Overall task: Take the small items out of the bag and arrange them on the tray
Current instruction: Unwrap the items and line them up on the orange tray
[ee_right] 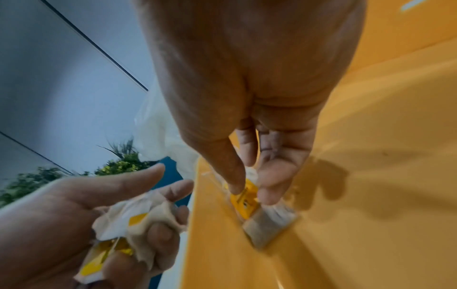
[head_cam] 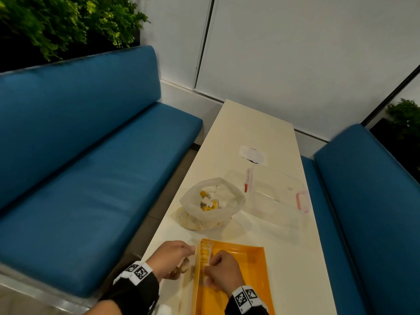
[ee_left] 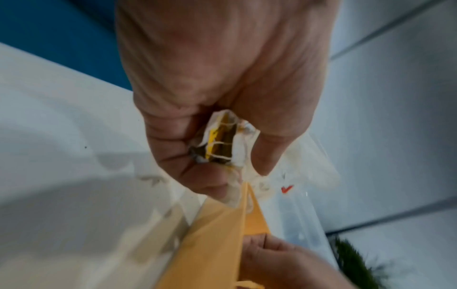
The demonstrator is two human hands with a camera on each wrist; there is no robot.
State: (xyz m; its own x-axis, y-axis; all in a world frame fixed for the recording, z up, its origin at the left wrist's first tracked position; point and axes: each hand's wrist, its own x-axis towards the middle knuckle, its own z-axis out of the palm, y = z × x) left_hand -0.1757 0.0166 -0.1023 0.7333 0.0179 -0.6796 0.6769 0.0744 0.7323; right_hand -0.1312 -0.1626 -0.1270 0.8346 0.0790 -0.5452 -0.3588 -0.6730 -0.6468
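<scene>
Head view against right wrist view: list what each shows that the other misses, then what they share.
Only the head view shows the clear lidded container, the open bag's remaining packets, and the benches. Only the right wrist view shows the right hand's fingertips pinching a yellow-tagged tea bag on the tray floor. Both show the orange tray, and the left hand clutching packets.

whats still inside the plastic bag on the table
The open plastic bag holds small white and yellow sachets, seen through its mouth. How many, and whatever lies beneath them, is covered.
</scene>
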